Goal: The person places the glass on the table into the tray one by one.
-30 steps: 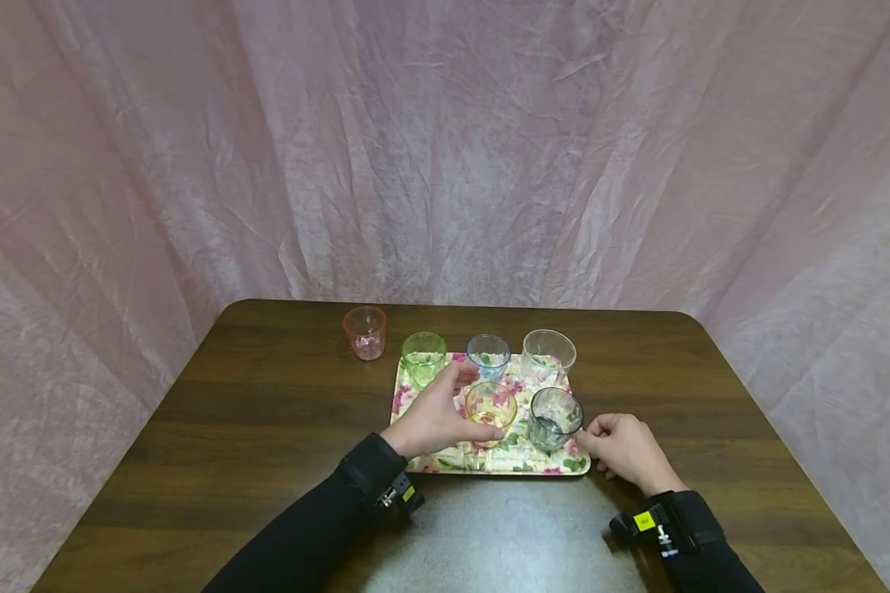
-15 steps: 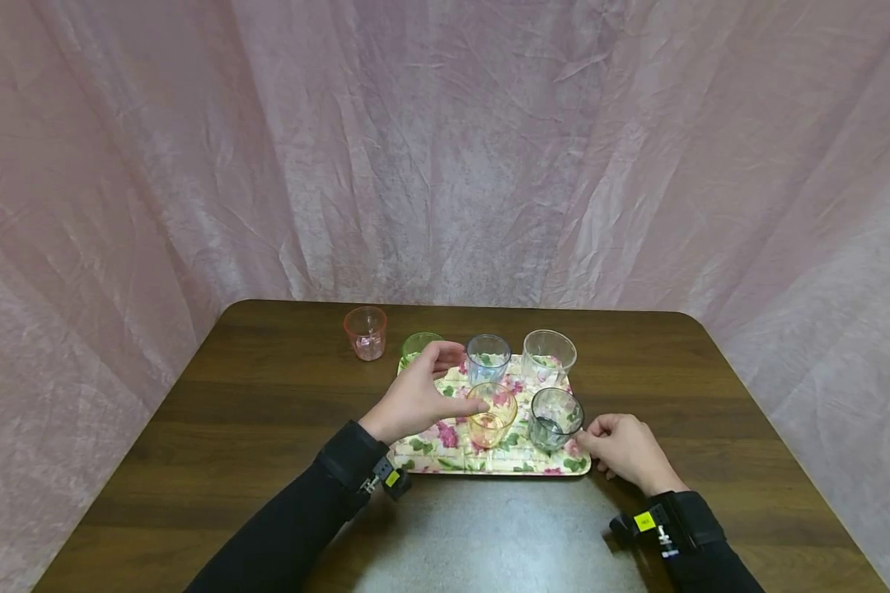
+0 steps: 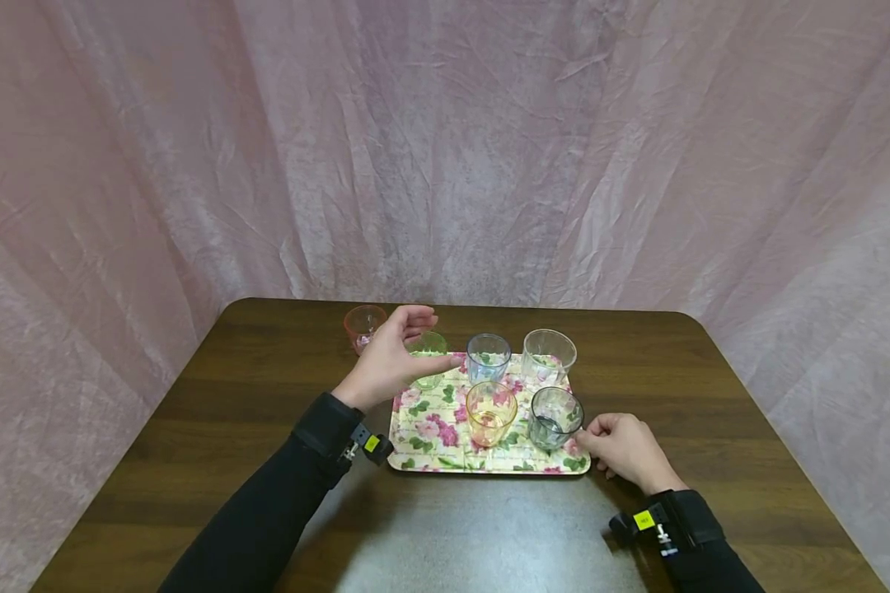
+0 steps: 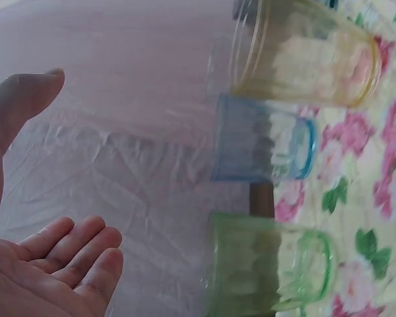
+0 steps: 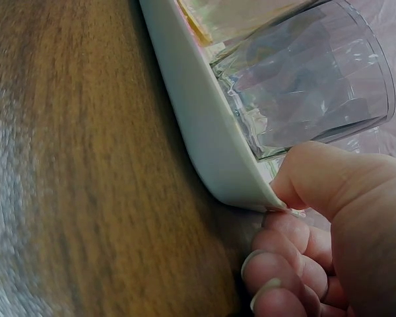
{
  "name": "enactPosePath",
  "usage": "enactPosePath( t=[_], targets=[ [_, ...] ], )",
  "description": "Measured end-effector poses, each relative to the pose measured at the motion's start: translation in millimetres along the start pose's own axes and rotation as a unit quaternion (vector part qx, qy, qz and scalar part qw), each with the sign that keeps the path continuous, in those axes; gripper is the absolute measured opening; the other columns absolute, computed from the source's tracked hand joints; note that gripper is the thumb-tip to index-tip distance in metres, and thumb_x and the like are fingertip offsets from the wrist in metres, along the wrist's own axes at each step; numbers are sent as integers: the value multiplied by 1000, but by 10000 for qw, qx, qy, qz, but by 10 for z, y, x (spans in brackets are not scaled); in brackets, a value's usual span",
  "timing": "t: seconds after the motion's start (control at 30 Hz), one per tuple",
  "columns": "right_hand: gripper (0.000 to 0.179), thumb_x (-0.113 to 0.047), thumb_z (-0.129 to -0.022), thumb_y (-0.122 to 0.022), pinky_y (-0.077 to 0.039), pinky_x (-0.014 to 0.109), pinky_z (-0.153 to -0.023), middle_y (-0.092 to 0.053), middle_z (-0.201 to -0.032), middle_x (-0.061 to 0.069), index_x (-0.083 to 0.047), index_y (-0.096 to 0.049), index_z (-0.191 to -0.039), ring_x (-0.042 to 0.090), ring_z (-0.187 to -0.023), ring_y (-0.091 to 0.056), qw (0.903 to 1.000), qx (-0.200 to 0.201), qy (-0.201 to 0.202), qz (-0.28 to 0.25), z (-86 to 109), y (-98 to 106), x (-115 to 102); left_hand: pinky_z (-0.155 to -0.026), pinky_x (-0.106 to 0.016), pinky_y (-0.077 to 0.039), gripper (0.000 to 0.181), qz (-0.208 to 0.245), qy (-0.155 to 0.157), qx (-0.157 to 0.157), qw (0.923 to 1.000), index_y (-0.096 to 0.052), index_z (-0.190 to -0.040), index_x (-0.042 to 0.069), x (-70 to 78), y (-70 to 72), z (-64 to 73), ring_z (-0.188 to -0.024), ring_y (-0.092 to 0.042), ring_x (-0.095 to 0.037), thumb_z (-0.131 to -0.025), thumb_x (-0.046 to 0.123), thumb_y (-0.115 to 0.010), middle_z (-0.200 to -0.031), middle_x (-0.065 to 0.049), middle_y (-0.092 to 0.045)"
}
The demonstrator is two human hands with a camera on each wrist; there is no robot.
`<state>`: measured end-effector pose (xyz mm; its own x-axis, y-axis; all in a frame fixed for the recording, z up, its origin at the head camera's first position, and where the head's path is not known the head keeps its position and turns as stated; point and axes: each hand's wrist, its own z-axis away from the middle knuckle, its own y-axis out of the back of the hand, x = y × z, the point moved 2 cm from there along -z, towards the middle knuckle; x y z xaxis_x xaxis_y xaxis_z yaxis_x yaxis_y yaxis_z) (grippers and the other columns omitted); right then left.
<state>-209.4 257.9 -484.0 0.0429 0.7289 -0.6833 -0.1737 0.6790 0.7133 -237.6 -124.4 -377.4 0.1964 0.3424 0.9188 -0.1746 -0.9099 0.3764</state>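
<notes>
My left hand [image 3: 388, 360] hovers over the back left of a flowered tray [image 3: 433, 436], fingers and thumb spread apart. Just beyond it stands a green glass [image 4: 270, 264], partly covered by the hand in the head view. At the tray's right edge my right hand [image 3: 626, 449] pinches the rim between thumb and forefinger, as the right wrist view shows. Beside that thumb is a grey glass [image 5: 310, 86]. A yellow glass [image 3: 492, 414], a blue glass [image 3: 489, 361] and a larger clear glass [image 3: 549, 356] also stand upright on the tray.
On the brown wooden table [image 3: 267, 395], a pink-red glass [image 3: 361, 323] stands off the tray, behind the left hand and partly hidden by it. A pale pink curtain [image 3: 445, 148] hangs behind the table's far edge.
My left hand has drawn away from the yellow glass, moving back and left to the green glass. The glasses look unmoved, and my right hand stays at the tray's edge.
</notes>
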Motion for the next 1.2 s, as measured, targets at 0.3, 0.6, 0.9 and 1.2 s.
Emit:
enactPosePath(
  t=[0.3, 0.6, 0.9, 1.2],
  targets=[
    [23, -27, -100, -77, -58, 34, -53, -66, -67, 0, -9, -74, -85, 18, -60, -63, 9999, -35, -109, 48, -6, 0, -12, -135, -48, -37, 87, 119, 3, 261, 9996, -40, -160, 5, -17, 188, -106, -156, -47, -33, -93, 25, -90, -163, -16, -50],
    [24, -28, -99, -78, -58, 34, -52, -64, -65, -1, -9, -73, -85, 18, -59, -63, 9999, -25, -107, 32, -3, -1, 0, -137, -47, -34, 86, 189, -159, 731, 9970, -38, -162, 2, -112, 382, -216, -157, -45, -36, -96, 24, -88, -164, -18, -49],
    [23, -27, -97, -77, -58, 32, -52, -67, -65, -1, -10, -71, -83, 18, -57, -64, 9999, -87, -105, -43, -9, -10, 4, -137, -49, -34, 86, 462, 137, 1060, 9932, -36, -163, 6, -181, 568, -279, -161, -41, -34, -97, 28, -86, -168, -16, -45],
    [23, -27, -97, -77, -58, 32, -53, -67, -65, -2, -11, -72, -82, 18, -57, -65, 9999, -41, -86, -32, -24, -15, 17, -136, -50, -35, 86, 286, 259, 1403, 9894, -35, -164, 6, -301, 717, -355, -162, -41, -35, -99, 29, -85, -169, -17, -44]
  ],
)
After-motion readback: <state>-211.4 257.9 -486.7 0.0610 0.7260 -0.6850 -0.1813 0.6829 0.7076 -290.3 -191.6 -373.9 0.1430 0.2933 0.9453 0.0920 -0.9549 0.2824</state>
